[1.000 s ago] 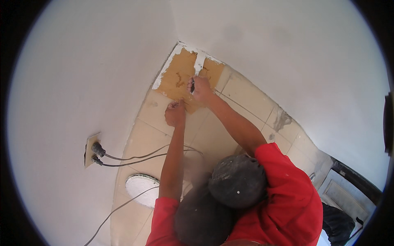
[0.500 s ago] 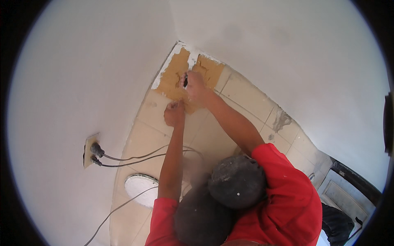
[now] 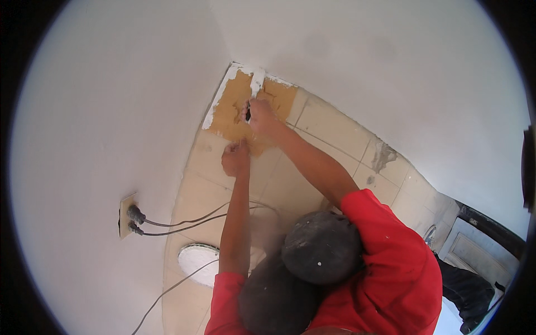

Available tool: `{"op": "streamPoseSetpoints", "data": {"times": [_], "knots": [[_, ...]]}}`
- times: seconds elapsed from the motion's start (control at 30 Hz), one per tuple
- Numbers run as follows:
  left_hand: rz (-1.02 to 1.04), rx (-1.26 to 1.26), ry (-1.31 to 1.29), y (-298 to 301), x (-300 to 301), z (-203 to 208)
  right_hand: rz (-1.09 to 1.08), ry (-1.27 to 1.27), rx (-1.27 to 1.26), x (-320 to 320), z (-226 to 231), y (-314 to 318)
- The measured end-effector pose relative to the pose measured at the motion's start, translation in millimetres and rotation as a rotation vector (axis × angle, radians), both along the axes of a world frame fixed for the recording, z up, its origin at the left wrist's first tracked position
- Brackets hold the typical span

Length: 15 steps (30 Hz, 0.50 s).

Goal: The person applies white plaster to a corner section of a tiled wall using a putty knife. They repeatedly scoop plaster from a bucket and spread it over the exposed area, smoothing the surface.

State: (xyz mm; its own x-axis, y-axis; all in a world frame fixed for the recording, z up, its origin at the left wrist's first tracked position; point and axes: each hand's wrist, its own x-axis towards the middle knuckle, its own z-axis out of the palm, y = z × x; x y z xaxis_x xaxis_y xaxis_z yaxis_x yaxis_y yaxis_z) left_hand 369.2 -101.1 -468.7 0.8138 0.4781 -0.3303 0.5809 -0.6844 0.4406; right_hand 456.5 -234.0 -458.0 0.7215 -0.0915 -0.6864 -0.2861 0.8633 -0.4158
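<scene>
right hand (image 3: 261, 116) is closed around a small dark tool (image 3: 248, 114), pressed to the brown patch (image 3: 234, 109) of bare floor in the corner where the two white walls meet. the patch sits at the far end of the tiled floor (image 3: 329, 125), edged with white plaster (image 3: 257, 78) along the wall side. left hand (image 3: 235, 159) is curled into a loose fist, resting on a beige tile just beside the patch's near edge; cannot tell if it grips anything. both arms reach out from red sleeves (image 3: 385, 251). a dark cap (image 3: 321, 245) fills the lower middle of the view. on the left wall a socket (image 3: 127, 215) has two dark plugs (image 3: 135, 220) in it, their cables (image 3: 190, 220) running across the tiles toward the arms. a round white dish (image 3: 196, 262) lies on the floor near the left forearm. a dark door frame (image 3: 491, 229) at the right rim.
</scene>
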Motion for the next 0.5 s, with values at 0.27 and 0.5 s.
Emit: {"op": "streamPoseSetpoints", "data": {"times": [0.27, 0.5], "knots": [[-0.007, -0.042, 0.007, 4.8, 0.2, -1.0, -0.069, 0.057, 0.034, -12.7, 1.7, 4.0], [-0.009, -0.023, 0.021, 1.4, 1.5, 2.1, -0.059, 0.018, 0.007, 1.4, 15.0, -3.4]]}}
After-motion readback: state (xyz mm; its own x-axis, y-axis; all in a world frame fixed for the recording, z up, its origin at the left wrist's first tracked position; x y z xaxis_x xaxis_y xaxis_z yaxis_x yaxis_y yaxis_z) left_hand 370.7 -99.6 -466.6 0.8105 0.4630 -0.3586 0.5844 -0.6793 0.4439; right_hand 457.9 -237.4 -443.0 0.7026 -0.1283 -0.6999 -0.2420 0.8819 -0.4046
